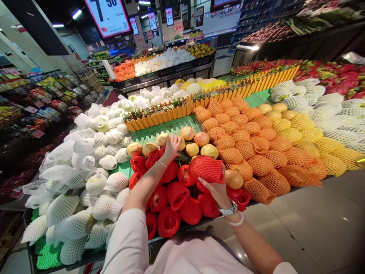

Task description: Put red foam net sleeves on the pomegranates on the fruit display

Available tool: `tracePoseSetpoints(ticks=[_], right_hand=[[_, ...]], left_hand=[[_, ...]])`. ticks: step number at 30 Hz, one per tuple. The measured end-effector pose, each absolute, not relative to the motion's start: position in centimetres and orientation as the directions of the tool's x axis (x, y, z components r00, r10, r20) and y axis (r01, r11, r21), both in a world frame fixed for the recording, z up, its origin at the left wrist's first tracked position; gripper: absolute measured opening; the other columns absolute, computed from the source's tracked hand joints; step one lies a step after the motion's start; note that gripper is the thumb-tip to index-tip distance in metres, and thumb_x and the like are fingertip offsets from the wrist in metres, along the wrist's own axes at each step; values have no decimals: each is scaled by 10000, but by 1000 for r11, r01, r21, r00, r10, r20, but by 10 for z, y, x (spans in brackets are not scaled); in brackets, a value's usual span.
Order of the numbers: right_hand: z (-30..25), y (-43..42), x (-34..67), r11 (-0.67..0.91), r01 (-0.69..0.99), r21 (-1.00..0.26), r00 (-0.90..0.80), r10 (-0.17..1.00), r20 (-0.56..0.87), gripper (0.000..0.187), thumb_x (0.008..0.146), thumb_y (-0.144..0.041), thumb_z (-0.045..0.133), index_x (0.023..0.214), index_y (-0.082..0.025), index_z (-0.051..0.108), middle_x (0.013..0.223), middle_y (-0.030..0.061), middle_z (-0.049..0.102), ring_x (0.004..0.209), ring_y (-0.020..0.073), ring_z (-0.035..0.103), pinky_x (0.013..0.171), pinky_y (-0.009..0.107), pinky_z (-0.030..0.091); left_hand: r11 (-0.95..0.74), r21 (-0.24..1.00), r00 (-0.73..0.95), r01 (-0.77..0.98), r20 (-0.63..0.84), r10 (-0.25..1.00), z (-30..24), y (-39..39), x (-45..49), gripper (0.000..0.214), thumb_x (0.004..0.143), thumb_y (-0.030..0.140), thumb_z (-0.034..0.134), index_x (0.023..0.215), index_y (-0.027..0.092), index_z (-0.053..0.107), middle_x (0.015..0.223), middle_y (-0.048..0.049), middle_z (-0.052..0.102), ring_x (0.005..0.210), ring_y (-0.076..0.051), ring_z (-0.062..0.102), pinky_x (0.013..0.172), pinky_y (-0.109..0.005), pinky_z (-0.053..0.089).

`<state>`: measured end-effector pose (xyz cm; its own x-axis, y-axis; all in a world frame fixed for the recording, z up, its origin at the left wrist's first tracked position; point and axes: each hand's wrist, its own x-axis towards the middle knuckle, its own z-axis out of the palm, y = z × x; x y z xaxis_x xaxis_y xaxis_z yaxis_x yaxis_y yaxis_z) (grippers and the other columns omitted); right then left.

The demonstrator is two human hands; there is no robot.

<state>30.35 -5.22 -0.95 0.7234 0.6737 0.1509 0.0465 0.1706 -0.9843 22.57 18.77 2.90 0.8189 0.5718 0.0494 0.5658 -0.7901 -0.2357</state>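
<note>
The person's two hands are well apart, working over the front of a fruit table. The right hand [214,189] is closed around a fruit in a red foam net sleeve [205,169], holding it over a heap of other red-netted fruit [176,194]. A metal wristwatch [228,208] and a white beaded bracelet [236,220] sit on that wrist, and a bare yellow-and-red fruit [234,179] lies just beside the hand.

The left hand [172,148] is open with its fingers spread, at the back of the red heap and next to a group of bare fruit [194,139]. A thin bracelet [161,164] circles its wrist, and a white sleeve [122,243] covers the upper arm.

A green mesh mat [154,133] shows behind the bare fruit, backed by a yellow picket planter of small succulents [156,116]. To the left, white-netted melons [105,201] are piled up to the table's dark rim [85,258]. To the right lie rows of orange-netted fruit [230,148], then yellow-netted fruit [302,137]. Dragon fruit [336,80] is heaped beyond them, and packaged goods fill shelves [37,102] on the far left.
</note>
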Motion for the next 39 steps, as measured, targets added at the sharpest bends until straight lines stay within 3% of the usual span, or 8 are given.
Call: tracePoseSetpoints(ticks=[3,7,13,20,25,29,34,39], right_hand=[[-3,-15,318,192,263,-945,663,676,322,881,591,-446,844,1323,-228,405,1330,103,541,1239,286,532,1143,516,377],[6,34,331,272,582,-766,387,736,555,752,680,-366,793,1308,-224,405,1354,118,484,1276,279,478,1139,485,372],[1,77,342,224,876,-426,-36,913,407,760,721,-306,757,1377,-150,407,1454,195,378,1324,339,384,1100,495,372],[-12,105,340,337,890,-307,-271,933,239,734,675,-256,785,1347,-185,497,1421,164,455,1236,330,469,1061,484,369],[-15,112,339,242,925,-292,-221,970,103,864,673,-402,814,1410,-186,417,1343,159,521,1164,344,535,1114,701,77],[-13,118,341,168,946,-279,-163,986,41,933,656,-369,836,1438,-169,371,1358,174,513,1239,356,477,1112,695,-57],[-8,117,348,195,920,-340,-216,976,-26,921,651,-318,813,1446,-124,392,1352,194,544,1269,378,462,1128,690,-21],[-4,105,355,228,887,-401,-249,968,-2,814,710,-148,637,1476,-145,364,1434,161,511,1343,354,428,1155,662,71]], left_hand=[[-787,-238,818,569,71,571,19,206,227,849,730,349,753,1463,133,384,1419,-226,505,1370,-423,375,1166,-643,55],[-788,-224,818,573,106,565,15,225,220,610,859,352,588,1437,227,439,1253,-168,620,1266,-378,475,1126,-714,2],[-772,-180,792,610,127,597,22,258,220,600,875,435,557,1444,294,429,1195,-148,660,1250,-369,475,1074,-774,78],[-773,-175,791,610,74,607,30,274,221,788,775,560,656,1466,278,403,1212,-158,660,1219,-388,485,1068,-767,133],[-769,-176,787,614,61,614,28,272,220,797,776,575,650,1472,284,393,1216,-153,661,1239,-377,473,1086,-756,93],[-765,-171,781,621,52,623,27,266,216,830,787,546,648,1503,262,339,1228,-165,653,1308,-382,424,1108,-739,38],[-792,-132,798,597,-6,603,32,246,202,780,853,430,599,1530,236,263,1405,-153,547,1450,-348,267,1155,-679,36],[-814,-46,810,579,-82,581,62,208,169,596,940,396,472,1488,209,334,1481,-111,491,1424,-282,358,1193,-563,161]])
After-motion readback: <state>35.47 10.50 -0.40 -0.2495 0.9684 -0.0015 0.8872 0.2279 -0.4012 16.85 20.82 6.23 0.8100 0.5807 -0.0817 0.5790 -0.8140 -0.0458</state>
